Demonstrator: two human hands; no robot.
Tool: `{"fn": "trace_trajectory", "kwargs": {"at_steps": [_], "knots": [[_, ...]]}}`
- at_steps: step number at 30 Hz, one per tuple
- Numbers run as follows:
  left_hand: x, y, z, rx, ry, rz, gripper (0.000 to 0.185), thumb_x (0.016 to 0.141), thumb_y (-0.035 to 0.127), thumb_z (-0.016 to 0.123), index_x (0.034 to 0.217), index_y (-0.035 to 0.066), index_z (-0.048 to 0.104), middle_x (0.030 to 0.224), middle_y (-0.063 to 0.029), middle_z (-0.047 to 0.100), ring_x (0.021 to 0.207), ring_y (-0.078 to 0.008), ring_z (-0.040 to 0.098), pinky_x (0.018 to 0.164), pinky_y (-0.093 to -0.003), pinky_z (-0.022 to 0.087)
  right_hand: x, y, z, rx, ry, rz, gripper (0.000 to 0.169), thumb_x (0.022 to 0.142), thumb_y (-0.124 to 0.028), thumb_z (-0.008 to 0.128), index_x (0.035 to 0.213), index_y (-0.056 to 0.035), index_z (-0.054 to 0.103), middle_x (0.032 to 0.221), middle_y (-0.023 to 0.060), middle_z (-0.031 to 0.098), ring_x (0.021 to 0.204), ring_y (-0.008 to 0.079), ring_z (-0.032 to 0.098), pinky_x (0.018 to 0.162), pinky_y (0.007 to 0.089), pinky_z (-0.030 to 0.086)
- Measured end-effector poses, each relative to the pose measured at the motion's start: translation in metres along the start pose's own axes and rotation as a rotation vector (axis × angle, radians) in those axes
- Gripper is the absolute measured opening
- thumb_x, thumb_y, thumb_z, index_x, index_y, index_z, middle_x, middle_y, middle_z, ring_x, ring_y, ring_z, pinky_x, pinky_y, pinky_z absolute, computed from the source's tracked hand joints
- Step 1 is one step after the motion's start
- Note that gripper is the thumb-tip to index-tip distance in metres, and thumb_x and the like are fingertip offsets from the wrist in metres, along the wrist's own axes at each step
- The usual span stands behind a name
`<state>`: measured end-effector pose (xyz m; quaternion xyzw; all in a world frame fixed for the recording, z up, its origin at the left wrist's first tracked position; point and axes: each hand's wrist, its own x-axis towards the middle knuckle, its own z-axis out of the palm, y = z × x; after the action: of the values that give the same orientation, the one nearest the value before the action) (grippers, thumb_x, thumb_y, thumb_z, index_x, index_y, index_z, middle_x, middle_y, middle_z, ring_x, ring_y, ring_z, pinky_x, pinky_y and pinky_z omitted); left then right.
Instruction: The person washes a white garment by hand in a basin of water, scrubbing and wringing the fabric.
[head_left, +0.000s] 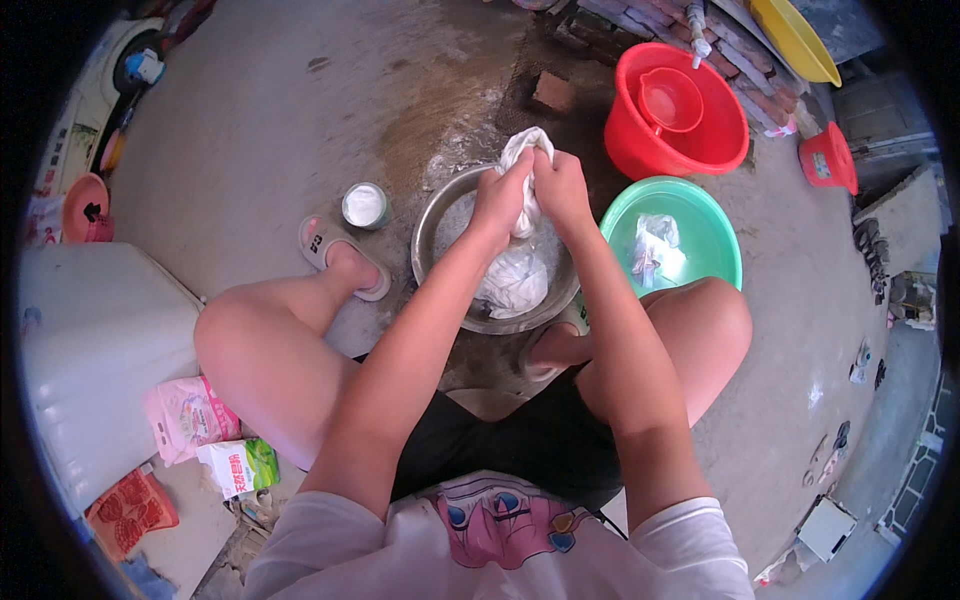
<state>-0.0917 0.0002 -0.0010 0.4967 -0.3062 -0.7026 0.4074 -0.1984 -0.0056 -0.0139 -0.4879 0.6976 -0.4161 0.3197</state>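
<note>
Both my left hand (501, 193) and my right hand (561, 186) grip a bunched white cloth (534, 140), held above the far part of a round metal basin (421, 251). Part of the cloth hangs between my hands. More white cloth (516, 281) lies in the basin, in cloudy water. To the right, a green plastic basin (731, 247) holds water and a pale, crumpled item (654, 244). On the floor left of the metal basin stands a small tub of white contents (365, 205).
Beyond the green basin stands a red tub (619, 124) with a red dipper (670, 100) inside, below a tap (699, 45). A brick (553, 91) lies on wet ground. Detergent bags (191, 420) are beside a white appliance (105, 337) at left. My slippered feet flank the metal basin.
</note>
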Motion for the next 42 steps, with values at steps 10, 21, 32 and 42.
{"fn": "trace_trajectory", "kwargs": {"at_steps": [10,21,32,42], "knots": [[0.005,0.001,-0.005,-0.084,-0.114,-0.078,0.036,0.096,0.034,0.059,0.115,0.004,0.065,0.103,-0.0057,0.068,0.086,-0.0122,0.066,0.071,-0.0279,0.051,0.004,-0.006,-0.01,-0.005,-0.07,0.0,0.037,0.088,-0.028,0.057,0.084,0.0083,0.065,0.076,0.0272,0.066,0.074,0.0361,0.069,0.068,0.0434,0.05],[0.006,0.037,-0.053,0.128,-0.418,-0.272,0.05,0.09,0.031,0.07,0.124,-0.002,0.055,0.113,-0.008,0.065,0.095,-0.0134,0.065,0.08,-0.0285,0.054,0.019,-0.03,-0.079,0.35,-0.656,0.354,0.027,0.089,-0.034,0.062,0.08,-0.0078,0.065,0.062,-0.0063,0.05,0.052,0.0056,0.039,0.047,0.0251,0.028],[0.012,0.051,-0.072,0.292,-0.456,-0.106,0.043,0.09,0.028,0.068,0.123,0.001,0.06,0.109,-0.0052,0.067,0.094,-0.0124,0.064,0.078,-0.0273,0.052,-0.002,-0.05,-0.084,0.011,-0.725,0.099,0.045,0.084,-0.046,0.073,0.087,-0.0013,0.071,0.069,-0.0028,0.059,0.062,0.0065,0.049,0.054,0.0253,0.038],[0.015,0.056,-0.063,0.183,-0.396,-0.061,0.038,0.093,0.028,0.064,0.12,0.002,0.063,0.109,-0.0064,0.068,0.093,-0.0132,0.065,0.077,-0.0297,0.053,0.008,-0.033,-0.068,0.002,-0.401,-0.177,0.03,0.089,-0.028,0.064,0.095,0.0006,0.069,0.077,0.0063,0.067,0.07,0.0124,0.059,0.067,0.0325,0.047]]}}
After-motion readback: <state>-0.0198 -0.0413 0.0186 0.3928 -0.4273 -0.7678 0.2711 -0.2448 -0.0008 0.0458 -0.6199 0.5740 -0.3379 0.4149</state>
